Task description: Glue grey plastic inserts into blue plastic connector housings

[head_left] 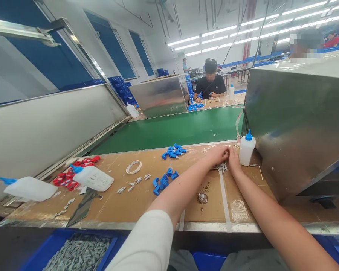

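Head view: left hand (219,155) meets right hand (233,160), grip unclear; grey pieces (222,166), long axes mixed.

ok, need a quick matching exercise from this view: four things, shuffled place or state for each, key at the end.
Things:
1. Hands
2. Ring
3. Red parts
4. Bin

Place or state:
A. White, lying flat
B. Below the front edge of the table
C. Beside a bottle lying on its side
D. Close together at a pile of grey parts

Pairs: 1-D, 2-A, 3-C, 4-B
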`<state>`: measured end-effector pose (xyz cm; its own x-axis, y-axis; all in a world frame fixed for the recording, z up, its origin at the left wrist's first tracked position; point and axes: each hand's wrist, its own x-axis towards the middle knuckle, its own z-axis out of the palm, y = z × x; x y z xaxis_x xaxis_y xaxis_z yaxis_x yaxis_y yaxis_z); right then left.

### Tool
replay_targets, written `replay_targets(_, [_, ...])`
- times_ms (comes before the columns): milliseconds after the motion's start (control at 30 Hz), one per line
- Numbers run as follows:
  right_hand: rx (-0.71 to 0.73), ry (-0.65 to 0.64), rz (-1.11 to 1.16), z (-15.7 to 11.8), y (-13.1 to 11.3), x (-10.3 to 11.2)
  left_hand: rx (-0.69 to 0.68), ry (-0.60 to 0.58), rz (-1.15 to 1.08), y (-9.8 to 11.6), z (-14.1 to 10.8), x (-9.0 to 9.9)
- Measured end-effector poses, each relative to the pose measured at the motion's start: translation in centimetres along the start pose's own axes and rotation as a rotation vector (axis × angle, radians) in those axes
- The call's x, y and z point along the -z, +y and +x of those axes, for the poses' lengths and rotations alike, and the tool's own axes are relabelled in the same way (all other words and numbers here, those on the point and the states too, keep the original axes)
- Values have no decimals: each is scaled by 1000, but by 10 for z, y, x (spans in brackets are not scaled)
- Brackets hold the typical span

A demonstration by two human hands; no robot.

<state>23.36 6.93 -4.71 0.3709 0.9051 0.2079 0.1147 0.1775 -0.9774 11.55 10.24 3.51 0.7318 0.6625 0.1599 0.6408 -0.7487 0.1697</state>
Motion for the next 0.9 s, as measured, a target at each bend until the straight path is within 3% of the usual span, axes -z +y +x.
replay_targets(100, [-80, 51, -12, -2, -10, 2, -64, 2, 17, 6, 4, -10])
replay_targets(200, [-86, 12, -53, -7, -16, 2, -126, 54, -7, 3, -8, -5])
replay_targets(300, [-1, -42, -148, -9, -10, 3, -181, 139, -45, -10, -34, 18])
replay_targets(367, [22, -47, -208, -7, -2, 2, -139, 229, -15, -27, -69, 45])
replay_targets(433, [77, -83, -247, -5, 4, 0, 17, 326, 68, -51, -127, 74])
replay_targets(533, [224, -148, -297, -5, 8, -5, 570, 431, 241, -95, -239, 100])
replay_targets(633, [319, -149, -388, -8, 7, -9, 1217, 383, 290, -138, -328, 90])
replay_targets(667, [334, -151, -421, -8, 6, -10, 1313, 333, 241, -149, -345, 81])
replay_targets(767, [349, -183, -496, -10, 5, -9, 1289, 262, 137, -164, -353, 54])
replay_targets(900, [368, -210, -528, -9, 8, -6, 1235, 299, 205, -173, -322, 43])
